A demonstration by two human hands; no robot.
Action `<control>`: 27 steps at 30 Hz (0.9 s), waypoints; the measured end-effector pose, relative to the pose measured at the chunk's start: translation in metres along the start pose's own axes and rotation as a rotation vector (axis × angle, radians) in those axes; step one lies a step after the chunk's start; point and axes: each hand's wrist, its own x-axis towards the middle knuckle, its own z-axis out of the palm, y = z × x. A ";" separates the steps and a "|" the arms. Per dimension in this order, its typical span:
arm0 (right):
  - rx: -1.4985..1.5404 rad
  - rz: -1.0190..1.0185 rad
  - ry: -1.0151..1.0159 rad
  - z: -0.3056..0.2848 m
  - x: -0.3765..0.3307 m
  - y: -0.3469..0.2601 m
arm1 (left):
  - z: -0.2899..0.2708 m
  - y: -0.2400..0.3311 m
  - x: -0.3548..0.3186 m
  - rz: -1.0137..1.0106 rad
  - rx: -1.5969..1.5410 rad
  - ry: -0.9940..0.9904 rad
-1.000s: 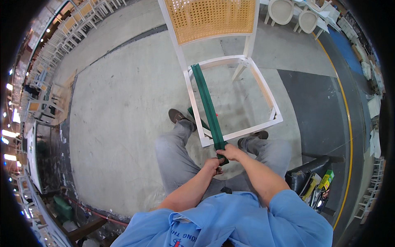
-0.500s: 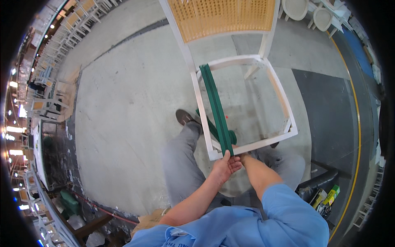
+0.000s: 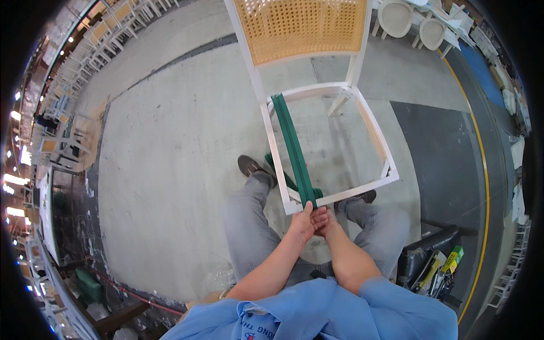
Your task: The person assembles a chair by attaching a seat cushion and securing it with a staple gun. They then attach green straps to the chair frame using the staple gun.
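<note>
A white wooden chair (image 3: pixel 373 185) with an open seat frame and a woven cane backrest (image 3: pixel 303 31) stands in front of me. A dark green webbing strap (image 3: pixel 293 148) runs along the left side of the seat opening, from the back rail to the front rail. My left hand (image 3: pixel 303 222) is closed on the strap's near end, thumb on top at the front rail. Close against it, my right hand (image 3: pixel 327 225) is at the underside of that rail, its fingers mostly hidden. More green strap (image 3: pixel 276 169) hangs below the seat.
My shoes (image 3: pixel 247 165) flank the chair's front. A black bin (image 3: pixel 409 262) with tools and a green-yellow box (image 3: pixel 453 259) sits at my right. Rows of white chairs (image 3: pixel 107 39) line the far left; round-backed chairs (image 3: pixel 392 17) stand far right. A table (image 3: pixel 50 218) is at left.
My right hand has drawn back toward me beside the left hand, and its forearm has straightened. The chair appears slightly further left in view. The left hand still holds the strap.
</note>
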 end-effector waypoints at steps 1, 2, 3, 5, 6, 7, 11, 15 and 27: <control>0.033 -0.098 0.056 0.013 0.004 0.003 | 0.001 -0.002 -0.001 -0.001 -0.012 -0.029; 0.018 -0.147 0.077 0.016 0.008 0.005 | 0.002 -0.001 -0.002 0.002 -0.021 -0.058; 0.003 -0.181 0.092 0.019 0.012 0.007 | 0.004 0.000 -0.002 -0.003 -0.018 -0.050; -0.054 -0.206 0.115 0.014 0.020 0.014 | 0.003 -0.001 -0.004 -0.018 -0.019 -0.016; -0.087 -0.218 0.119 0.015 0.026 0.014 | 0.002 0.001 -0.003 -0.021 -0.020 -0.016; -0.118 -0.229 0.127 0.014 0.031 0.014 | 0.001 0.002 -0.002 -0.026 -0.022 -0.018; -0.251 -0.254 0.179 0.016 0.053 0.006 | 0.002 0.008 -0.009 -0.069 -0.024 0.011; -0.384 -0.238 0.223 0.017 0.083 -0.001 | -0.005 0.032 -0.034 -0.193 0.080 0.127; -0.857 -0.123 0.378 -0.019 0.165 -0.013 | -0.036 0.120 0.057 0.239 0.364 0.679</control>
